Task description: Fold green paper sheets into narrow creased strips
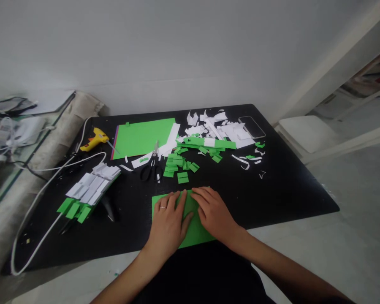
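Note:
A green sheet of paper (194,236) lies at the front edge of the black table, under both hands. My left hand (168,217) rests flat on its left part, fingers stretched toward the far edge. On the right part lies my right hand (213,211), its fingers extended and pointing left along the far edge. Neither hand grips anything that I can see. Just beyond the sheet are several small folded green paper pieces (174,162). Black-handled scissors (152,164) lie left of these, blades pointing away.
A yellow glue gun (96,139) with a white cord stands at the left. Nearer is a layered white-and-green paper piece (93,185). A stack of coloured sheets (139,135) lies at the back. White paper scraps (215,126) and a phone-like outlined object (252,127) are at the back right.

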`<state>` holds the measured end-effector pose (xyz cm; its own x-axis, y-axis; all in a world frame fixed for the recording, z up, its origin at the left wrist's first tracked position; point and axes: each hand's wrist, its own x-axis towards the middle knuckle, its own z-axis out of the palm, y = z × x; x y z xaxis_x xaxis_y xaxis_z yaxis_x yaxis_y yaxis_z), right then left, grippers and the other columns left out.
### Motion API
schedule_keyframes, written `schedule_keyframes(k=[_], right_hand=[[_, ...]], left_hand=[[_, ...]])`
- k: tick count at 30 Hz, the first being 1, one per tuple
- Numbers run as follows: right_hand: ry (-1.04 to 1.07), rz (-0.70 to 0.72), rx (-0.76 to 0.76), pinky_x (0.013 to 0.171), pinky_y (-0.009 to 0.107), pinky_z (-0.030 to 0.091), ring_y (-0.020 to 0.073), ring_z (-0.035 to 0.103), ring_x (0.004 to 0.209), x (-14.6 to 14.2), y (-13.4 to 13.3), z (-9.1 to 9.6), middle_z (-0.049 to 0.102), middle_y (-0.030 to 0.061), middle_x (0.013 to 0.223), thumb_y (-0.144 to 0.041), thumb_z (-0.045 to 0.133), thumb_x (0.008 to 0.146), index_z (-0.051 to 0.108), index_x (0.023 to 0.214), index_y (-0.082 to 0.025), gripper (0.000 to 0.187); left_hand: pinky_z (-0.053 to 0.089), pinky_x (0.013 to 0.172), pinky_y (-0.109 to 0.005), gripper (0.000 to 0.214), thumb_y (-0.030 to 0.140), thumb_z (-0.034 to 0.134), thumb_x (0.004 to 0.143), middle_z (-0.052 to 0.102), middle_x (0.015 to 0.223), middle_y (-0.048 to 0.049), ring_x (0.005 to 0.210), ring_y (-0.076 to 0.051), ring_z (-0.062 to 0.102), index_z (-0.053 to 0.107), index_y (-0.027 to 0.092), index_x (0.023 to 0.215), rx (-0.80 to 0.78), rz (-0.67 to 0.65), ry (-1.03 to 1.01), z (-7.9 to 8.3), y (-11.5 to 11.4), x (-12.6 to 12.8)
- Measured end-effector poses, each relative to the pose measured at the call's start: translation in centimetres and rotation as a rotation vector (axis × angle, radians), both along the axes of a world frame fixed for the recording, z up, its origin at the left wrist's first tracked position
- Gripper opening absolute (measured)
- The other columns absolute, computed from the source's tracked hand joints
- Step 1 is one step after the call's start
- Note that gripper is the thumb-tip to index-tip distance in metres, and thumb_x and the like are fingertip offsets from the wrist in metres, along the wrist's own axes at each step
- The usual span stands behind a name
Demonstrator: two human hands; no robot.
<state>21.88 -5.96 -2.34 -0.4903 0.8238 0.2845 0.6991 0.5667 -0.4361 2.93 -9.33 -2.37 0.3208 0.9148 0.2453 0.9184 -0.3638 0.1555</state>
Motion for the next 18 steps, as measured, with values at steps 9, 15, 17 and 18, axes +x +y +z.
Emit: schedule_keyframes(k=[9, 15, 17, 18], right_hand=[[0.037, -0.009, -0.004, 0.11, 0.049, 0.054, 0.0268, 0.062, 0.127, 0.1, -0.2, -0.4, 0.07, 0.0105, 0.137, -0.001, 0.047, 0.091, 0.068, 0.134, -0.017, 0.051], [0.076, -0.015, -0.033, 0.108, 0.049, 0.054, 0.0268, 0.062, 0.124, -0.1, 0.1, -0.1, 0.071, 0.0091, 0.132, -0.002, 0.05, 0.093, 0.07, 0.13, -0.019, 0.046], [0.057, -0.045, -0.035, 0.103, 0.051, 0.055, 0.0288, 0.062, 0.121, -0.7, 0.3, 0.2, 0.072, 0.0111, 0.126, -0.005, 0.052, 0.094, 0.073, 0.124, -0.019, 0.039], [0.041, -0.059, -0.037, 0.1, 0.051, 0.055, 0.0301, 0.062, 0.118, -1.1, 0.4, 0.3, 0.071, 0.0126, 0.123, -0.007, 0.054, 0.094, 0.074, 0.119, -0.018, 0.034]], left_hand=[[0.052, 0.097, -0.05, 0.054, 0.042, 0.052, 0.104, 0.067, 0.13, -0.0202, 0.119, -0.036, 0.063, 0.054, 0.009, 0.147, 0.044, 0.015, 0.029, -0.2, -0.7, -3.0], [0.051, 0.099, -0.051, 0.051, 0.043, 0.05, 0.105, 0.068, 0.129, -0.0187, 0.119, -0.036, 0.063, 0.055, 0.013, 0.146, 0.065, 0.066, 0.059, 0.1, -1.3, -5.4], [0.051, 0.099, -0.05, 0.051, 0.042, 0.051, 0.104, 0.067, 0.128, -0.019, 0.119, -0.037, 0.062, 0.056, 0.012, 0.145, 0.066, 0.071, 0.047, 0.0, -1.3, -5.4], [0.051, 0.099, -0.05, 0.051, 0.041, 0.051, 0.104, 0.067, 0.127, -0.0193, 0.119, -0.037, 0.062, 0.056, 0.011, 0.145, 0.065, 0.075, 0.04, -0.1, -1.3, -5.3]])
